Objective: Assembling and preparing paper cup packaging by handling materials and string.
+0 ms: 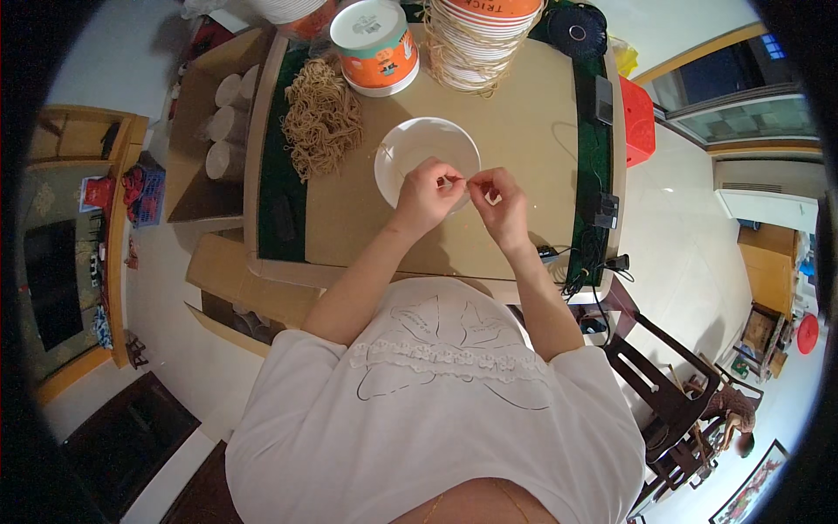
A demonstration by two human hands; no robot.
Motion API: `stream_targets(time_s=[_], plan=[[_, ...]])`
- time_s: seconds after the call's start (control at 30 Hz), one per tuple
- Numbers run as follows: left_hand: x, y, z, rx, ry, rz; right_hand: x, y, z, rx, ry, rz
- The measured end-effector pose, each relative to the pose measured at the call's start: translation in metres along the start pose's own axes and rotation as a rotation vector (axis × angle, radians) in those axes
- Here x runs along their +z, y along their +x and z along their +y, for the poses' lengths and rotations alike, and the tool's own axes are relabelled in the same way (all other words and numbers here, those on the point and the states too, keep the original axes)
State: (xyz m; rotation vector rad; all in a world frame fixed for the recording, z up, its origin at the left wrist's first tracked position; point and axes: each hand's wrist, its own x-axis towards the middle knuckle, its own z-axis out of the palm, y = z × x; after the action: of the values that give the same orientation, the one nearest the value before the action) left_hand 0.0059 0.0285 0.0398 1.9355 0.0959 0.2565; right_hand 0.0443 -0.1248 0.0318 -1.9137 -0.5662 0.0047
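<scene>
A white round tub or bowl point(394, 157) stands on the table in front of me, its opening facing up. Over its near right rim, my left hand point(426, 194) and my right hand point(501, 210) face each other, fingertips almost meeting. Both are closed in a pinch. Whatever lies between the fingertips is too small to make out. Beyond the tub to the left lies a loose heap of tan cord point(321, 118). An orange and white paper bucket point(381, 63) sits upside down behind it. To its right rises a stack of nested buckets point(478, 44) draped with tan cords.
Brown cardboard point(524, 113) covers the table over a green cloth. Black cables and an adapter point(606, 210) lie along the right edge. A carton point(209, 131) with white cups stands left, a red stool point(637, 122) right. Another person point(733, 410) sits far right, near dark wooden chairs.
</scene>
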Motion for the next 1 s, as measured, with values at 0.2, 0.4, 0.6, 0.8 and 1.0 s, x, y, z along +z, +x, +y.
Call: stream_targets(time_s=[0.2, 0.4, 0.6, 0.8, 1.0], plan=[[0.002, -0.001, -0.004, -0.007, 0.004, 0.006, 0.005, -0.003, 0.005, 0.270, 0.312, 0.025], [0.001, -0.001, -0.001, -0.021, 0.023, 0.010, -0.001, 0.001, 0.000, 0.026, -0.005, -0.020], [0.002, -0.001, -0.002, -0.031, 0.029, 0.008, 0.004, -0.001, 0.006, 0.328, 0.373, 0.013], [0.002, -0.001, -0.003, -0.005, 0.027, 0.018, 0.000, 0.001, 0.007, 0.110, 0.070, -0.052], [0.000, -0.001, -0.005, 0.001, 0.015, 0.029, -0.003, 0.002, 0.002, 0.277, 0.337, 0.063]])
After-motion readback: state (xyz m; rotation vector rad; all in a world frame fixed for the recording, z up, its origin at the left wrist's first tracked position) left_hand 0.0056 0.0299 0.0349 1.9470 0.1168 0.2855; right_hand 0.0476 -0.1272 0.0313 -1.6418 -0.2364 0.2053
